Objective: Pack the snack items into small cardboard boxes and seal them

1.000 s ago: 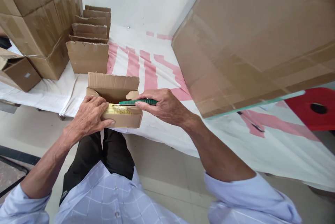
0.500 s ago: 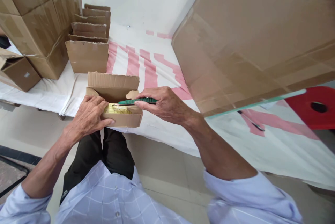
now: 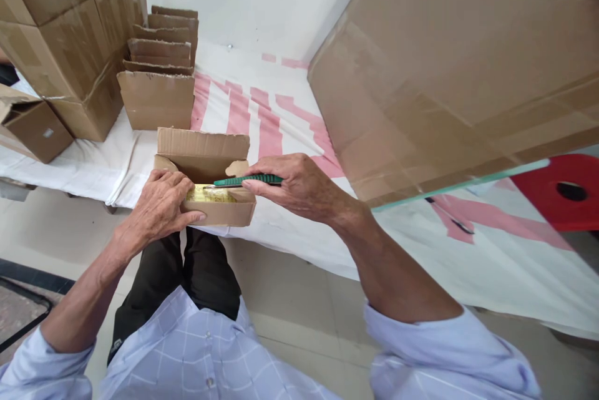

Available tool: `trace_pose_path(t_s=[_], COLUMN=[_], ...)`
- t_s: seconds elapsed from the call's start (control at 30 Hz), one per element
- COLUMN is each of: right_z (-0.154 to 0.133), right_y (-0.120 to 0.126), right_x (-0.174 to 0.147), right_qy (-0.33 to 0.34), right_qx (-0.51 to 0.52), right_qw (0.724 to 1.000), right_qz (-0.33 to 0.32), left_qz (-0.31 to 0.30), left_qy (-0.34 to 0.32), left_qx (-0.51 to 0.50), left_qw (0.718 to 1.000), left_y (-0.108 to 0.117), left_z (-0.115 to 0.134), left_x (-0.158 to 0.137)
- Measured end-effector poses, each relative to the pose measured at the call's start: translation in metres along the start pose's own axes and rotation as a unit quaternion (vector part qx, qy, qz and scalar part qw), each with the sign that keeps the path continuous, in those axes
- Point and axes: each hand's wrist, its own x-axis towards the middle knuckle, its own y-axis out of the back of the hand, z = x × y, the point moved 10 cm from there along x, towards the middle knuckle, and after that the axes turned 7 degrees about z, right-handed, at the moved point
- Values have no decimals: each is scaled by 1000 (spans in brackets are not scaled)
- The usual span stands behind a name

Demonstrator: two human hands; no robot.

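Note:
A small open cardboard box sits at the front edge of the cloth-covered table, its back flap raised. Yellow material, partly under shiny clear plastic, shows inside. My left hand grips the box's left end, thumb on the front wall and fingers over the rim. Pinched in my right hand is a slim tool with a green ridged handle and a thin metal end. It points left, over the yellow material. I cannot tell its exact kind, nor whether its tip touches.
Several open cardboard boxes stand in a row behind, beside stacked taped cartons. A large carton leans over the right side. Near a red stool-like object lies a thin dark tool on the table cloth.
Almost nothing differs. My right hand and the green-handled tool have shifted very slightly to the right; my left hand stays on the box.

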Motion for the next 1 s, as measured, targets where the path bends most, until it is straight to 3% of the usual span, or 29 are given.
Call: trace_pose_path(t_s=[1.0], right_z=[-4], right_y=[1], right_x=[-4], right_qy=[14], right_qx=[-10], right_qw=[1000], right_qz=[10], left_qz=[0], left_qy=[4], left_qx=[2], left_qw=[1000], left_y=[0], left_z=[-1], left_x=[-1])
